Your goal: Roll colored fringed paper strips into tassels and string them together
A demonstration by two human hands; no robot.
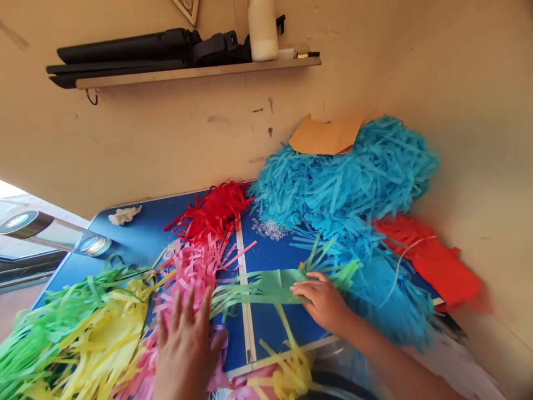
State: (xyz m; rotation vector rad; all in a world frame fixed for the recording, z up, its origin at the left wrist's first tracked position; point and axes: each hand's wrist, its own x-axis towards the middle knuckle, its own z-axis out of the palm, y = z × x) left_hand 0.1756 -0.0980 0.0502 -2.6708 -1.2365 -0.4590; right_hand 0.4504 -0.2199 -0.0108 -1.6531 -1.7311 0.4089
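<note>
A light green fringed tissue-paper strip (272,286) lies across the blue table, cut into thin strands at both ends. My right hand (322,303) is at the solid middle of this strip, its fingers bent and close together on the paper; the thumb is hard to make out. My left hand (187,339) has its fingers apart, over pink fringed paper (195,264) and near the strip's left strands. Nothing shows in that hand. Yellow fringed paper (110,333) and a bright green fringed bundle (62,311) lie to its left.
A large blue fringe heap (345,183) carries an orange paper piece (327,135). Red fringe (216,211), small clear bits (270,229) and a red-orange bundle (433,261) lie around. A clear bottle (62,233) lies left. Above is a wall shelf (200,73).
</note>
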